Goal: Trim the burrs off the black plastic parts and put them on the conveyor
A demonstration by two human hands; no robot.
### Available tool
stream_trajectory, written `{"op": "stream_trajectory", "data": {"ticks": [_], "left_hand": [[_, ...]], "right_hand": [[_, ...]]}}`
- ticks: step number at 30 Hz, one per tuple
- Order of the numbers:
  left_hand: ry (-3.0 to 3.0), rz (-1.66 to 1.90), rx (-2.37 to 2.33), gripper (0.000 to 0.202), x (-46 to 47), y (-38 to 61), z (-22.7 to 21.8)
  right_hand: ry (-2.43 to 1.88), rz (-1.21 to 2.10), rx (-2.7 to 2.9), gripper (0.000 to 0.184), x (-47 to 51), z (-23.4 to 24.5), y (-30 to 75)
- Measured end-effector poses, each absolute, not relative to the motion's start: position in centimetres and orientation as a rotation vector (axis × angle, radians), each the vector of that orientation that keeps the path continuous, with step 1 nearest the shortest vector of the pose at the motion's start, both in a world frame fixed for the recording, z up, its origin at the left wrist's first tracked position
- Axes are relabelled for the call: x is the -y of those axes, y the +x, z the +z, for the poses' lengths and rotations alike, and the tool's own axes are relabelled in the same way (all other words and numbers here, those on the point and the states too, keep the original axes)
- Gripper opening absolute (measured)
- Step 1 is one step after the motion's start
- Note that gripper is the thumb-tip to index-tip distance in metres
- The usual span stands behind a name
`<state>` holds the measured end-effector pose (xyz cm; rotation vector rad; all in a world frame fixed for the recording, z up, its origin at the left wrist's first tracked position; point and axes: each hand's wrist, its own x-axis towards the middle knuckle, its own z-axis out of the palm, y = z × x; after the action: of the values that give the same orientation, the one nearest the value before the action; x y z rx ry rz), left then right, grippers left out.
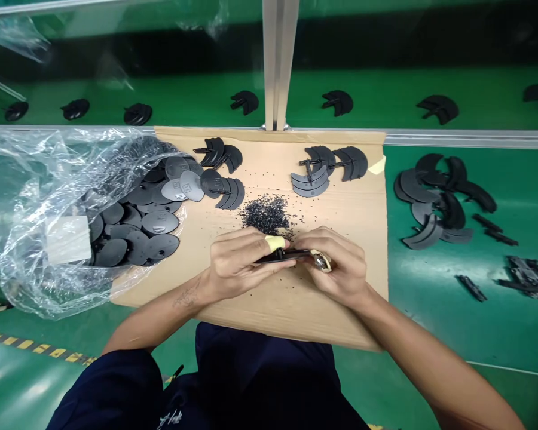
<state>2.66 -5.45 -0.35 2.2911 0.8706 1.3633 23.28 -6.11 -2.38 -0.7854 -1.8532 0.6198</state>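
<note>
My left hand (237,260) is closed around one end of a thin black plastic part (278,258), held edge-on over the cardboard. A yellow wrap (274,242) covers one of its fingertips. At the part's other end is my right hand (338,263), its fingers bent in against it. A small shiny metal piece (321,261), with yellow beside it, shows at the right hand; I cannot tell what it is. Just beyond both hands lies a heap of tiny black plastic bits (266,215), scattered at its edges. The fingers partly hide the held part.
Curved black parts (311,181) lie on the cardboard sheet (251,304). A clear plastic bag (31,239) holds oval black plates (159,222) on the left. More curved parts (452,209) and narrow black pieces (526,276) rest at right. A metal post (278,65) stands behind, with spaced black parts on a green belt.
</note>
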Motion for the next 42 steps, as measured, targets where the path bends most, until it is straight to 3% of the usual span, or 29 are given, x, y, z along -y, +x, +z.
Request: {"op": "stream_trajectory", "data": {"ticks": [9, 16, 35, 42], "left_hand": [[2.144, 1.235, -0.839, 0.034, 4.8, 2.6, -1.0], [2.187, 1.201, -0.883, 0.026, 4.8, 2.0, -1.3], [2.323, 1.089, -0.821, 0.018, 4.6, 1.4, -1.4], [2.309, 1.119, -0.798, 0.018, 4.5, 1.6, -1.6]], "right_hand": [[-0.814, 0.697, 1.756, 0.015, 6.0, -2.2, 23.2], [-0.882, 0.724, 1.778, 0.021, 5.7, -1.9, 23.5], [-1.034, 0.145, 2.286, 0.014, 5.2, -2.1, 24.8], [-1.074, 0.019, 2.352, 0.022, 5.4, -1.7, 25.1]]}}
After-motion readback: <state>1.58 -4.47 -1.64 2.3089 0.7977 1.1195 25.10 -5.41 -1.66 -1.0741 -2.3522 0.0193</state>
